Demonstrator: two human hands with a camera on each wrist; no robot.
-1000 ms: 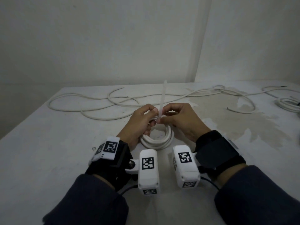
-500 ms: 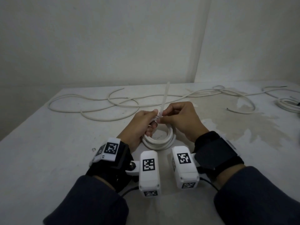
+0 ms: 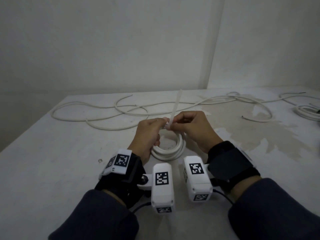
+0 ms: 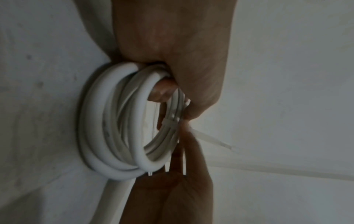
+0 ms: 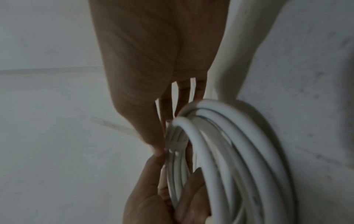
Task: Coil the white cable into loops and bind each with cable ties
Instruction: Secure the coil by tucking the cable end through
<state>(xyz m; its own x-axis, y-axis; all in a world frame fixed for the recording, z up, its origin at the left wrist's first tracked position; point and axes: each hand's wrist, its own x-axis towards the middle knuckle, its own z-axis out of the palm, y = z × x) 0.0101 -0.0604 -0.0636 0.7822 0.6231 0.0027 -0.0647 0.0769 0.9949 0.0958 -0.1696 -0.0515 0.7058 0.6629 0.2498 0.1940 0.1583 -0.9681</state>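
Note:
A coil of white cable [image 3: 168, 149] stands tilted on the table [image 3: 52, 161] between my hands. My left hand [image 3: 156, 126] grips the coil's far-left side, with fingers curled through the coil [image 4: 118, 121]. A translucent cable tie [image 3: 168, 126] wraps the strands at the top; its band [image 4: 170, 121] sits tight round them. My right hand [image 3: 180, 125] pinches the tie just beside its head. The tie's tail [image 3: 177, 106] sticks up and away from me, leaning slightly right. In the right wrist view the band [image 5: 176, 144] lies between both thumbs, next to the coil [image 5: 239, 151].
Loose white cable [image 3: 103, 116] snakes across the far side of the table. A second coil [image 3: 308, 111] lies at the far right edge. A brownish stain [image 3: 256, 134] covers the right part of the table. Walls meet in a corner behind.
My right hand has edged slightly left and closed in on the tie. The tail has tipped a little to the right. The coil and left hand have hardly moved.

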